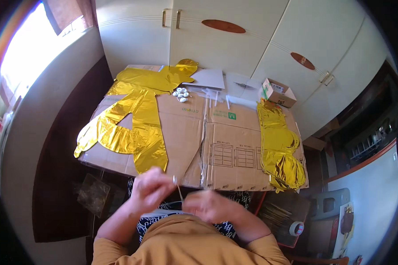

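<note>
Both hands are raised close to the body at the near edge of the surface, and the work looks like fiddling with a thin pale stick, perhaps a straw or balloon stem (179,191), held upright between them. The left hand (151,189) has its fingers curled together around the stick's upper part, while the right hand (212,206) lies at about four o'clock from it, fingers bunched at the stick's lower end; both are blurred, so how firmly either grips I cannot tell. Judging from this, the step is preparing the stick, and any next move would call for a steady pinch, since the piece is slim and light. Beyond the hands, at twelve o'clock, the surface (99,161) is covered by flattened brown cardboard (225,145). On it at eleven o'clock lies a large deflated gold foil balloon (137,119), and at two o'clock a second crumpled gold foil balloon (278,148). Farther off sit a cluster of small white pieces (181,93), white paper sheets (208,78) and a small open box (278,92). White cupboard doors (234,39) close the far side; a bright window (26,57) glows at ten o'clock, and a tape roll (296,228) lies low at four o'clock.
</note>
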`<state>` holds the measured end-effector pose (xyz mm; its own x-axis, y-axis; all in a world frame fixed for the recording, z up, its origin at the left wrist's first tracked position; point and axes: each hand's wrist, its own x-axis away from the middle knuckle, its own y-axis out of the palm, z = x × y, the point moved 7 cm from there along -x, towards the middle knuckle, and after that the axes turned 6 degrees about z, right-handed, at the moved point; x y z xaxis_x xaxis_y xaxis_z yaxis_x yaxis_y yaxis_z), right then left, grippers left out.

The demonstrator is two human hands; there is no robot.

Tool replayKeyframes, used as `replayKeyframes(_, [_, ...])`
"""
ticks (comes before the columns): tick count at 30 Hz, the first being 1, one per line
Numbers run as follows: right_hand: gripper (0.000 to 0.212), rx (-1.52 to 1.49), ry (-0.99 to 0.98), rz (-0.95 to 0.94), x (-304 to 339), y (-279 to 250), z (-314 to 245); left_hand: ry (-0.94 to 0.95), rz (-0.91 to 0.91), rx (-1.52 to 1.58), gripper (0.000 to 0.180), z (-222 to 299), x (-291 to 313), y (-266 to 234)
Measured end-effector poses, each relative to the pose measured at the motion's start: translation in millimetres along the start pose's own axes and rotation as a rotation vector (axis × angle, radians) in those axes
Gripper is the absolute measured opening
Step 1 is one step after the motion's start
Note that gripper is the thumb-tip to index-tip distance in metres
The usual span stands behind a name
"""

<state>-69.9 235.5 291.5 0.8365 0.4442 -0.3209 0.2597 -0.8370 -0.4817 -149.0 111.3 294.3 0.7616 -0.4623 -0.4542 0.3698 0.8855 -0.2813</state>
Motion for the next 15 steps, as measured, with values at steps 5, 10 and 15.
replayKeyframes(5, [0.010, 0.046, 0.222, 0.261, -11.1, -46.0, 10.3, 0.070, -0.571, 0.416, 0.007, 29.4, 13.9, 41.6])
replayKeyframes(10, [0.013, -0.108, 0.064, 0.098, -6.6, -13.0, -10.0, 0.191, -0.091, -0.168, 0.006, -9.7, -10.9, 7.2])
replayKeyframes(15, [0.011, 0.051, 0.023, 0.084, -17.1, -15.3, -3.0, -0.138, -0.227, 0.644, 0.008, 5.8, -1.0, 14.2])
